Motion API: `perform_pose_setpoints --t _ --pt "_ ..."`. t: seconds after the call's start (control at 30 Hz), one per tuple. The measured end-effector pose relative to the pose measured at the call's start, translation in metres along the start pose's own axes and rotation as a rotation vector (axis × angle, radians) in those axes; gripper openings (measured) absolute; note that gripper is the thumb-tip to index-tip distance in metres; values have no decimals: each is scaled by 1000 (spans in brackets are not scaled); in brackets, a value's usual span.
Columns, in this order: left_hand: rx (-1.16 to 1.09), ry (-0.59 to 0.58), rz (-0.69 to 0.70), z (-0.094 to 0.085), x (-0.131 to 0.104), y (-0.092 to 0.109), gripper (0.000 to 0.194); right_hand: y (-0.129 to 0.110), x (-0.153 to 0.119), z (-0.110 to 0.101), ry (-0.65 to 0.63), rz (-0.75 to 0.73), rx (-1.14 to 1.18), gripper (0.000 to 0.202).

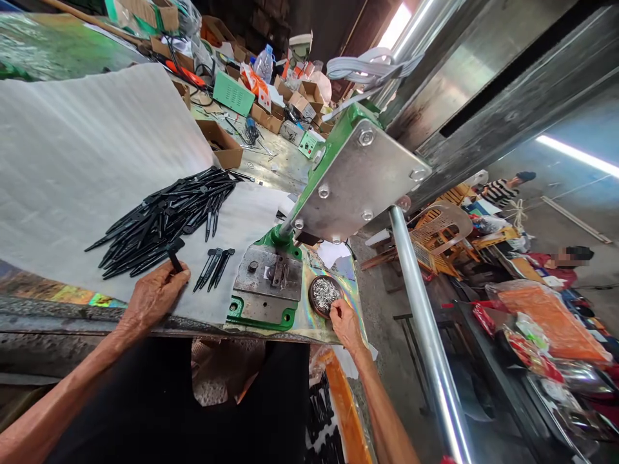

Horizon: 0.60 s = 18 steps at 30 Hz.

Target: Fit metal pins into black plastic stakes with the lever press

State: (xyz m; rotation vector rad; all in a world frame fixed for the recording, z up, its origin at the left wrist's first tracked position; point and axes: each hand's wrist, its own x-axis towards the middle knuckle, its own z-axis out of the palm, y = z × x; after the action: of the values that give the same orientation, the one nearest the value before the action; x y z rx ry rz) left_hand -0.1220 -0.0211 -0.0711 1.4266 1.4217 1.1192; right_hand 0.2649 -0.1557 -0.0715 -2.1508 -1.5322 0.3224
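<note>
My left hand (157, 293) pinches one black pointed piece (175, 255) near the front edge of the bench. Behind it a big heap of similar black pieces (164, 219) lies on a white sheet (97, 135). Several more pieces (214, 267) lie side by side between my left hand and the green press base (265, 320). A metal block with a small fixture (278, 274) sits on that base. My right hand (344, 320) has its fingertips together at the rim of a round dark dish (314, 303) of small silvery parts (325, 294); whatever they hold is too small to make out.
The press head (353, 187) with its bolted plate overhangs the base. Cardboard boxes (222, 145), a green box (233, 93) and a bottle (264, 63) crowd the back. A metal pole (425, 322) stands at right, past the bench edge. Two people (503, 190) are farther off.
</note>
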Motion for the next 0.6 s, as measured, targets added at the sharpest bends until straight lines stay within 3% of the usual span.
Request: perform_pose_setpoints --t 0.17,0.27,0.37,0.6 --pt "-429 -7 -180 -1 -5 2 3 -7 0 -5 33 80 160 18" --pt "-564 -40 -306 -2 -13 20 22 -24 -6 -10 -8 134 317 17" --pt "-710 -151 -359 1 -28 45 38 -60 -19 -15 -142 165 533 19" --pt "-1026 -516 -458 23 -62 83 23 -169 -48 -24 -532 173 1144 23"
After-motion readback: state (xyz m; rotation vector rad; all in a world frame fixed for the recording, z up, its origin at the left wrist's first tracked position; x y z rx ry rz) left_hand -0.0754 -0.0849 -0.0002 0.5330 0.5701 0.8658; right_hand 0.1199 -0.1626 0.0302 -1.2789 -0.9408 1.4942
